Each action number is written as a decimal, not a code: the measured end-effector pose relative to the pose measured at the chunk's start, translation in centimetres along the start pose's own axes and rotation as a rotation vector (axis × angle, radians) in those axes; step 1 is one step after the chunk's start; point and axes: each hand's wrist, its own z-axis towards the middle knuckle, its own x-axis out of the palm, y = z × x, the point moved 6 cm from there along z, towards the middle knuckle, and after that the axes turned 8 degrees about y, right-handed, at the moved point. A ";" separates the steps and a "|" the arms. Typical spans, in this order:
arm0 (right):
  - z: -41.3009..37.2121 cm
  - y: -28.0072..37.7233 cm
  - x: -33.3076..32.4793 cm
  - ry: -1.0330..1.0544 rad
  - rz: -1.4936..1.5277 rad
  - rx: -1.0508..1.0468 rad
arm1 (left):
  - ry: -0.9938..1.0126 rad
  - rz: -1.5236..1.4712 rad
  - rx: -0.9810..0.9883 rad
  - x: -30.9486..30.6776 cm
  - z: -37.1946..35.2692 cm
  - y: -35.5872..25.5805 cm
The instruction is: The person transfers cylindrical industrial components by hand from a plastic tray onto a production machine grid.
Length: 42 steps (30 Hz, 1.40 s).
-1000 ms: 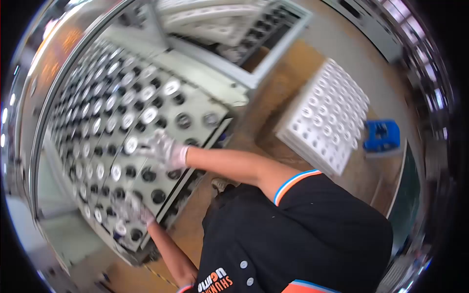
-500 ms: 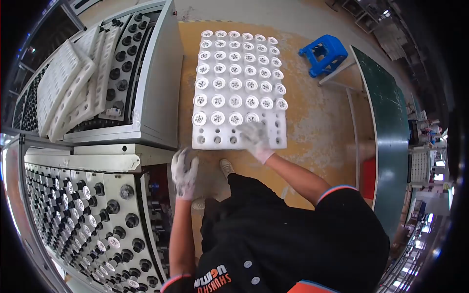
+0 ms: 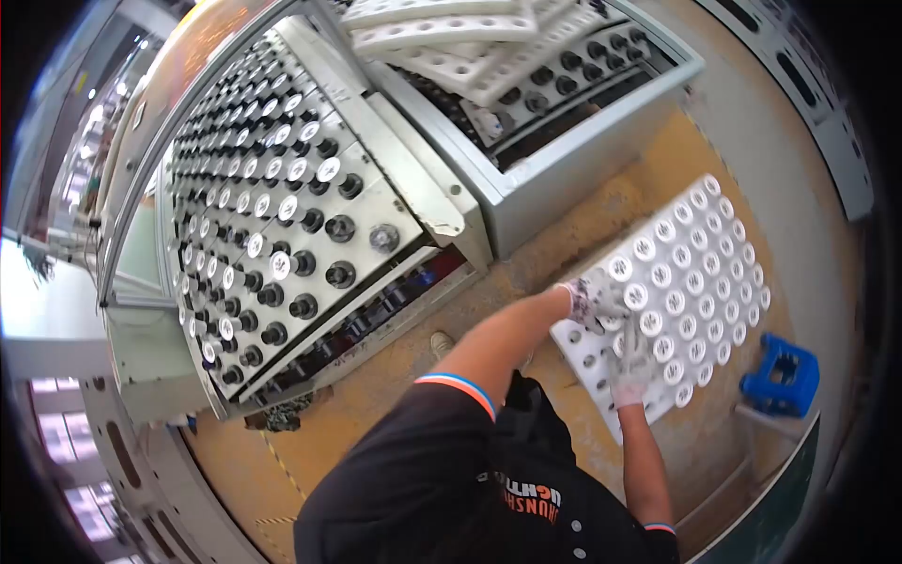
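Note:
A white holed tray [image 3: 584, 368] lies at the right, holding rows of round white cup-like pieces [image 3: 687, 326] with dark patterned centres. My left hand [image 3: 592, 299], in a white glove with dark smudges, is over the tray's near left corner, fingers reaching across the pieces there. Close beside it, my gloved right hand [image 3: 632, 374] lies over the near rows with its fingers stretched out. Both hands look open, though the right one is slightly blurred. Whether either fingertip touches a piece is hidden. Bare holes show along the tray's near edge.
At the left stands a machine panel [image 3: 362, 226] with rows of black holders, some carrying white round pieces. Several white holed boards [image 3: 451, 33] are stacked on a grey cabinet [image 3: 554, 188]. A blue stool [image 3: 782, 374] and a green table [image 3: 766, 517] are at the lower right.
My view has turned to the left, so the machine fills more of it. My left hand has moved from beside the tray onto it, close to my right hand, which is still over the tray.

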 end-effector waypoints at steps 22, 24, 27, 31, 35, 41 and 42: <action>2.4 -0.5 2.0 -0.141 -0.040 0.044 | -2.139 -0.883 -1.104 5.4 -61.2 -15.0; 3.0 1.3 4.1 -0.265 0.192 -0.003 | -2.477 -0.555 -1.158 7.3 -70.7 -18.6; 2.1 13.2 6.6 -0.155 0.525 -0.080 | -2.403 -0.155 -1.615 10.1 -82.8 -21.3; 3.1 26.0 6.8 0.014 0.390 -0.273 | -1.307 -0.109 -2.367 11.9 -91.8 -18.7; 2.1 35.7 4.6 0.199 0.695 -0.214 | -0.603 -0.266 -2.392 14.5 -94.8 -14.6; 5.5 42.3 3.4 -0.005 0.372 -0.537 | -0.586 -0.211 -2.335 17.0 -96.5 -13.1; 6.0 45.1 2.5 0.021 0.380 -0.540 | -0.546 -0.212 -2.321 18.8 -98.1 -12.3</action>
